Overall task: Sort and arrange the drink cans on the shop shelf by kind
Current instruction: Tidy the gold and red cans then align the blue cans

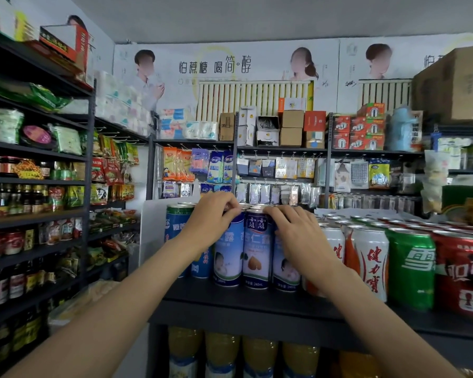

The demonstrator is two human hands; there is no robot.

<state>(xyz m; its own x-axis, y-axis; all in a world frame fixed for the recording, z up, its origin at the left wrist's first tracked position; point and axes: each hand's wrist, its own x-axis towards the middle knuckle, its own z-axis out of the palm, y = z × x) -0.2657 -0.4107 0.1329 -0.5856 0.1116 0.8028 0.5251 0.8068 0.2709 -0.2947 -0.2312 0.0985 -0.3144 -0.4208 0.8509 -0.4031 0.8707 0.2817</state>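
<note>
Two bare forearms reach from the lower edge to the shelf (257,301). The left hand (210,216) grips the top of one slim blue almond-drink can (228,252), fingers curled over its rim; the right hand (292,230) lies on the neighbouring can (284,264), fingers bent over its top. A third can of the kind (258,249) stands between the hands, touching both. Step in hand, as judged: closing up the blue row. The next move likely calls for squaring these cans at the shelf's front edge. Outward right stand white-and-orange cans (373,260), green cans (411,268) and red cans (462,271), each grouped.
</note>
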